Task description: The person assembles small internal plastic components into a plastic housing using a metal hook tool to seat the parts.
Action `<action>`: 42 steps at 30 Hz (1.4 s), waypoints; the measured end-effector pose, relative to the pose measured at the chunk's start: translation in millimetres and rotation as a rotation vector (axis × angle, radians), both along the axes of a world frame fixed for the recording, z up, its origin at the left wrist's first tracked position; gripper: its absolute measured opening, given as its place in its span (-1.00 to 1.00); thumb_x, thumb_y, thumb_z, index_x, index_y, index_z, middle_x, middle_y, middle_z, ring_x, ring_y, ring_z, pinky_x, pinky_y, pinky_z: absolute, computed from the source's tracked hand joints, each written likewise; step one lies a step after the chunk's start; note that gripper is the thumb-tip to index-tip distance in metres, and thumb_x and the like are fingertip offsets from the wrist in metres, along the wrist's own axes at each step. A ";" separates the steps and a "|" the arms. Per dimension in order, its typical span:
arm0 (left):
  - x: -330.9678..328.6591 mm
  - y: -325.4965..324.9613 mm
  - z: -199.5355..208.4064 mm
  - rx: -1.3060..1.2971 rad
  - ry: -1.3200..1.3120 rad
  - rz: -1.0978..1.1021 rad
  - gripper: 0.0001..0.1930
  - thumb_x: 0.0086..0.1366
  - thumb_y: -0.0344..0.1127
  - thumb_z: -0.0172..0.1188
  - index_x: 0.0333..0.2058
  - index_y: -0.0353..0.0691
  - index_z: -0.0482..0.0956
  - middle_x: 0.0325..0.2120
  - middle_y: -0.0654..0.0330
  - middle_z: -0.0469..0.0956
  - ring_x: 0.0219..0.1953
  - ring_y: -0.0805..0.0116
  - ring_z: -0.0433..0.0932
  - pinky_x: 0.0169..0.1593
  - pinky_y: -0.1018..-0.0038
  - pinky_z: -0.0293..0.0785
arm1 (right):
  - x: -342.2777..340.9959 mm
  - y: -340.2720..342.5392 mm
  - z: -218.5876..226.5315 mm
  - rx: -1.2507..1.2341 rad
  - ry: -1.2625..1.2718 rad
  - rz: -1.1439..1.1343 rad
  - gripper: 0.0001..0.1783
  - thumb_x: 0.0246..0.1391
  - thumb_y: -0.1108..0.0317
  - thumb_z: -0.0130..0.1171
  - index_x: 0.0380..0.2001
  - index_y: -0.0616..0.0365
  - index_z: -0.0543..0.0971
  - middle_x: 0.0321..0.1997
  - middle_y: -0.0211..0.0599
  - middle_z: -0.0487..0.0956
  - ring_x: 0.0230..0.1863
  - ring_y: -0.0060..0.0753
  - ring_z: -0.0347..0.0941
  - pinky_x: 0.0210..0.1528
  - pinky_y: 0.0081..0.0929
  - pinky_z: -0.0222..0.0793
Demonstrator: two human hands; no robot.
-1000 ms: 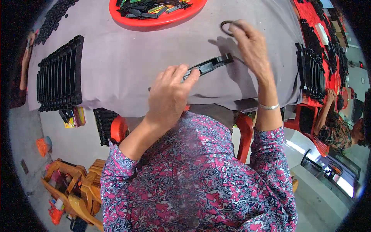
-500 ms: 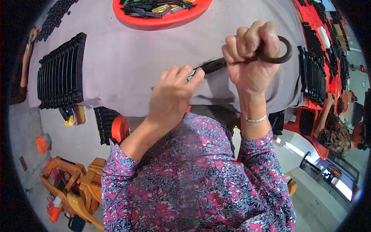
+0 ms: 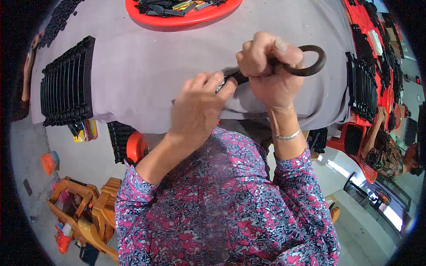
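Note:
My right hand (image 3: 274, 73) is closed in a fist around a dark tool whose large ring end (image 3: 320, 62) sticks out to the right. From the fist, a narrow black length (image 3: 239, 78) runs left to my other hand. My left hand (image 3: 199, 104) is bent over the cloth, palm down, with its thumb and fingers closed on the far end of that black piece. A small silvery bit (image 3: 220, 86) shows between thumb and forefinger. Most of what lies under the left palm is hidden, and I cannot tell whether tool and black piece are one thing.
A red tray (image 3: 186, 20) of loose black and shiny strips stands beyond my hands on the grey cloth (image 3: 146, 75). Rows of black parts lie at the left (image 3: 69, 82) and right (image 3: 361, 86). Another person (image 3: 386, 150) sits at the right, by a red-covered table.
My right fist and the ring end have moved left and slightly down, closer to my left hand. The left hand has stayed nearly in place.

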State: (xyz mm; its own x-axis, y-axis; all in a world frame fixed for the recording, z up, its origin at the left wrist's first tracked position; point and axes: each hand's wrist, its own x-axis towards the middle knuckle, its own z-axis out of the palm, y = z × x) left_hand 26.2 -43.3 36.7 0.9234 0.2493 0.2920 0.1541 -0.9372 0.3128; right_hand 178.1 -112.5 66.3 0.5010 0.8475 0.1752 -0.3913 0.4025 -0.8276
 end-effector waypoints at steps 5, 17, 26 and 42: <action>-0.5 -0.2 -3.7 -0.005 -0.014 0.007 -0.65 0.07 -0.35 0.14 -0.11 -0.09 0.59 -0.23 0.25 0.50 -0.13 0.26 0.51 -0.15 0.35 0.46 | 6.1 0.8 -0.5 -0.086 -0.138 0.132 -0.45 0.21 0.01 -0.12 -0.74 0.17 0.27 -0.71 -0.47 0.19 -0.63 -0.57 0.04 -0.58 -0.49 -0.06; -1.3 1.3 -13.7 0.013 -0.110 -0.019 -0.60 0.05 -0.37 0.18 -0.07 -0.02 0.47 -0.19 0.27 0.41 -0.16 0.25 0.45 -0.16 0.33 0.45 | 14.9 -5.5 -13.2 0.032 0.147 0.125 -0.40 0.19 -0.17 -0.15 -0.75 0.03 0.16 -0.75 -0.58 0.04 -0.70 -0.61 -0.16 -0.64 -0.50 -0.25; -1.8 3.6 -11.3 -0.031 -0.075 -0.043 -0.64 0.10 -0.39 0.12 -0.07 -0.08 0.52 -0.19 0.22 0.43 -0.15 0.17 0.46 -0.18 0.27 0.47 | 28.0 -14.5 -14.6 0.126 0.269 0.150 -0.41 0.21 -0.17 -0.19 -0.72 0.02 0.17 -0.75 -0.57 0.04 -0.68 -0.64 -0.21 -0.64 -0.53 -0.28; -1.5 2.5 -9.0 -0.069 -0.039 -0.003 -0.64 0.11 -0.43 0.13 -0.08 -0.02 0.59 -0.16 0.20 0.49 -0.15 0.13 0.50 -0.11 0.25 0.49 | 28.5 -11.4 -22.0 0.160 0.304 0.182 -0.43 0.14 -0.17 -0.12 -0.73 0.01 0.17 -0.76 -0.59 0.02 -0.70 -0.63 -0.23 -0.64 -0.50 -0.30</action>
